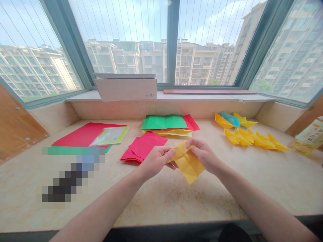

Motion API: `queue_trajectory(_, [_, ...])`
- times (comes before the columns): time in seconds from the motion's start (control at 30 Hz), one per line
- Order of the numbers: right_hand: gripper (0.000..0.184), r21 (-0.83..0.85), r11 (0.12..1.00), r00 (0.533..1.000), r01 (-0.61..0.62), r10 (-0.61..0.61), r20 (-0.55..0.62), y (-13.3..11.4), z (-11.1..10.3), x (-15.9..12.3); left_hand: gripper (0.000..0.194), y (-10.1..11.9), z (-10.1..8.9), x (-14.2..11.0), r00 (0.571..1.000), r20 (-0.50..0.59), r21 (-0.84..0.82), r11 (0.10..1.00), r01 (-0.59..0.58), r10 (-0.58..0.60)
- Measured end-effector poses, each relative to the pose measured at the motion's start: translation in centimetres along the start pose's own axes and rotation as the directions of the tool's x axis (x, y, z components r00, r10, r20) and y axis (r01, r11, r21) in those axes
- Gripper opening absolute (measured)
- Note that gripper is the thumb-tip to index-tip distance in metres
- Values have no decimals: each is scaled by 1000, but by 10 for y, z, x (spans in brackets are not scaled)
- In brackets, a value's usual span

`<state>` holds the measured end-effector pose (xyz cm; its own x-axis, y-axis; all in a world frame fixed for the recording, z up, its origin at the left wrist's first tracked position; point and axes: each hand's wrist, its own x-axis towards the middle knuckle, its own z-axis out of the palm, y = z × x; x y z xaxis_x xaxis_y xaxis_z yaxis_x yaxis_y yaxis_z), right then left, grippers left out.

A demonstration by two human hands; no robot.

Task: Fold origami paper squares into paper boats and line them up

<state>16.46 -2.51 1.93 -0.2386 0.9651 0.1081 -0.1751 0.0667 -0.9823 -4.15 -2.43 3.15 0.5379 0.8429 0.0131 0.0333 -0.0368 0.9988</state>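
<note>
A partly folded yellow paper is held just above the marble counter, between both my hands. My left hand pinches its left corner, fingers closed. Its upper right edge is gripped by my right hand, also closed. A diamond-shaped part of the paper hangs down below my hands.
Pink sheets lie just behind my left hand. A green, red and yellow stack sits further back. Several folded yellow boats and a blue one are at the right. Red sheets, a cardboard box on the sill, a blurred patch at left.
</note>
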Motion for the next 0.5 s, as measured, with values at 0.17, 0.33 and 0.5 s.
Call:
queue_trajectory(0.17, [20,90,996,996,-1,-7,90,-3,-4,1,39,-1,-1,0,999,-44,24,1000,-13,14])
queue_trajectory(0.33, [25,-9,1000,998,14,-13,56,-1,-8,6,35,-2,-2,1,998,-52,45,999,-30,33])
queue_trajectory(0.5, [33,-117,993,998,30,-37,-53,0,-8,8,34,-4,-3,2,997,-70,51,998,-25,29])
